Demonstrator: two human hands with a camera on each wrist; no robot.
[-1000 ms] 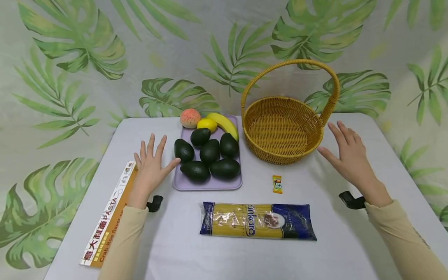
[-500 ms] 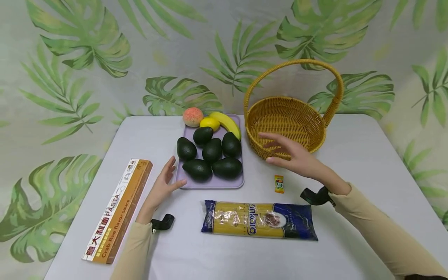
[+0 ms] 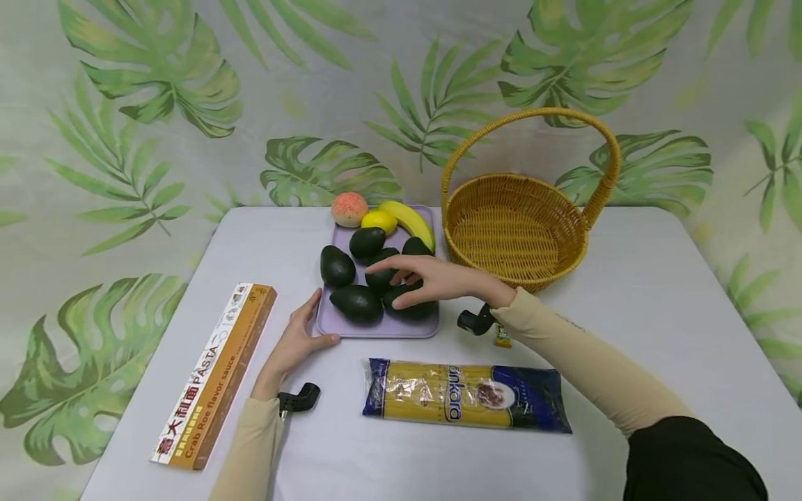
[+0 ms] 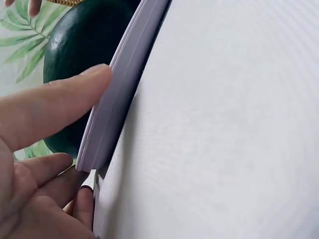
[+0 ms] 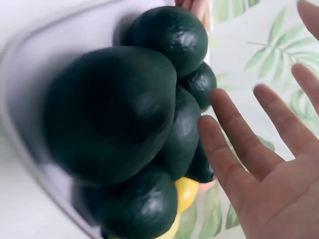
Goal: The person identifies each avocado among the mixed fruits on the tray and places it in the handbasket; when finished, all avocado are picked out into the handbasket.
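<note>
Purple tray (image 3: 388, 329), its near-left corner between the widespread thumb and fingers of your left hand (image 3: 297, 341); on it, dark avocados (image 3: 356, 305) lie below the parted fingers of your right hand (image 3: 447, 278), which holds nothing.

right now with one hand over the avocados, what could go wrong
The avocados lie close together, so the right hand might nudge several and set one rolling. The left hand is at a near corner of the tray; a jolt there could perhaps tip the peach off the far corner.
</note>
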